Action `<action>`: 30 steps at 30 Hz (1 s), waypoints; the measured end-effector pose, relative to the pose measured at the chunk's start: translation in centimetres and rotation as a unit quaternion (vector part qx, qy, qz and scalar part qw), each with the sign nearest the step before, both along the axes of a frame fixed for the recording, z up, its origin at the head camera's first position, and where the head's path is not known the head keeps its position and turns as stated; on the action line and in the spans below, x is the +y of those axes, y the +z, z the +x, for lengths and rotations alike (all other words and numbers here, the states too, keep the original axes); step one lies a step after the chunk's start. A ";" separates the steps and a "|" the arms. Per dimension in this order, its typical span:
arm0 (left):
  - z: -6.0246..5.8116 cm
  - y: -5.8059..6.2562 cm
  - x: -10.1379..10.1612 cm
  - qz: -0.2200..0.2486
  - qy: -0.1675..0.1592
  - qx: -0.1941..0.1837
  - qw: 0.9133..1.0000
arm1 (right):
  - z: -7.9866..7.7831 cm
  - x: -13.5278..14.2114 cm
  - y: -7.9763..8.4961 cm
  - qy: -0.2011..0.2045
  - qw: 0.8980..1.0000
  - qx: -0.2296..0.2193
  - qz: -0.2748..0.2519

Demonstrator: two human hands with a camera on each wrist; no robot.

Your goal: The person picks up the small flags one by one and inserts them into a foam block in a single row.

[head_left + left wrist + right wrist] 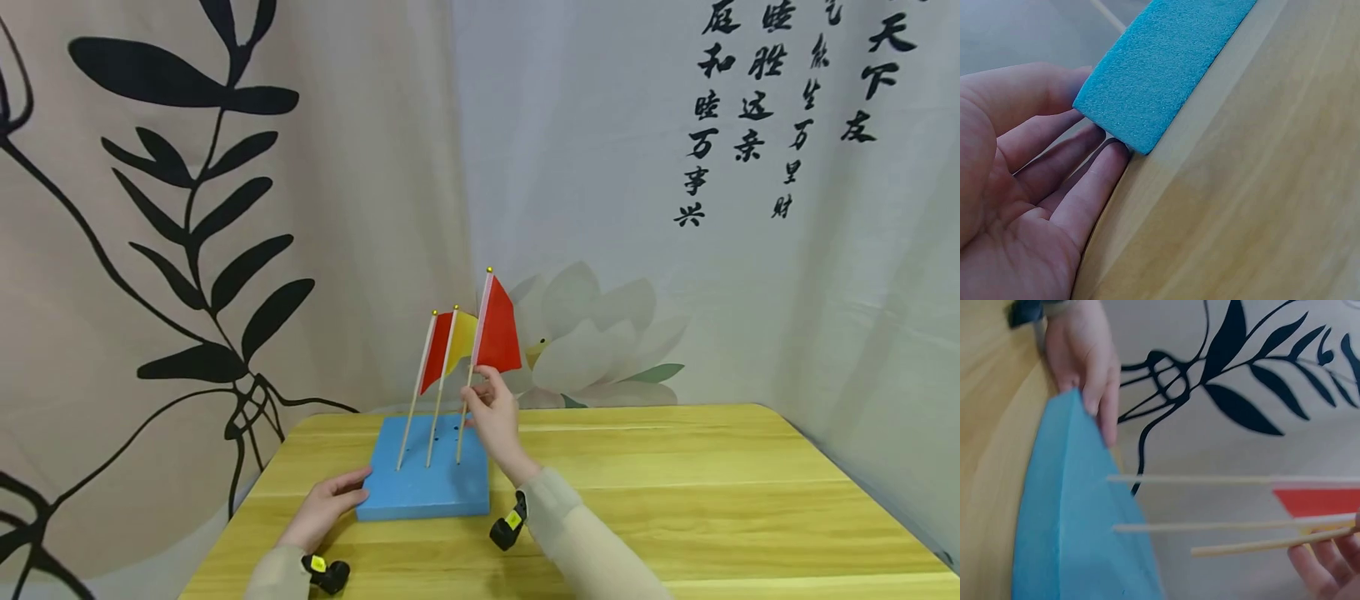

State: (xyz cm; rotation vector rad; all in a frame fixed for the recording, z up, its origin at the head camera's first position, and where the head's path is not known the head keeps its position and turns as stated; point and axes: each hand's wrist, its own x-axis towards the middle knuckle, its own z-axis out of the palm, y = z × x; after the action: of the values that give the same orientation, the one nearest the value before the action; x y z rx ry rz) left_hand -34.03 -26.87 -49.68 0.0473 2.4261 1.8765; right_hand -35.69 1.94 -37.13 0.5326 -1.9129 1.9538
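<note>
My right hand (pixel 495 412) pinches the wooden stick of a red flag (pixel 498 325) with a gold tip. In the right wrist view, the bare lower end of this stick (pixel 1229 549) hangs apart from the blue foam block (pixel 423 500). Two more flags stand in the block, slightly tilted: another red flag (pixel 435 350) on the left and a yellow flag (pixel 462 337) beside it. Against the block's left near corner rests my left hand (pixel 322 508), its fingers loosely extended; the left wrist view shows fingertips at the foam edge (pixel 1154 81).
Small dark holes (pixel 456 428) mark the block's top. It lies on a wooden table (pixel 675 492). Behind hangs a curtain (pixel 375 208) with plant prints and black writing. Each wrist wears a small black camera (pixel 510 525).
</note>
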 end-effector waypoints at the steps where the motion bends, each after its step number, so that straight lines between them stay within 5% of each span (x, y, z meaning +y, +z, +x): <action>1: 0.0 0.0 0.0 0.000 -0.001 0.001 1.000 | -0.7 -0.1 -0.5 -0.006 1.000 0.004 0.001; 5: 0.0 0.0 0.0 -0.002 -0.002 0.002 1.000 | -3.5 -0.3 -2.6 -0.027 1.000 0.008 0.005; 10: 0.1 0.1 0.0 0.003 0.001 0.001 1.000 | -4.8 -0.5 -3.7 -0.039 0.999 0.000 0.008; 30: 0.1 0.1 0.0 0.009 0.003 0.007 1.000 | -6.3 -1.4 -5.9 -0.054 0.998 -0.021 0.033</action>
State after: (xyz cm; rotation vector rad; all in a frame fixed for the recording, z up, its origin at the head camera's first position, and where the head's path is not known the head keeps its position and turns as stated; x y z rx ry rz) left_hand -33.93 -26.86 -49.62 0.0546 2.4221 1.9068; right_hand -41.96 0.54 -43.02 0.4009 -1.9941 1.8537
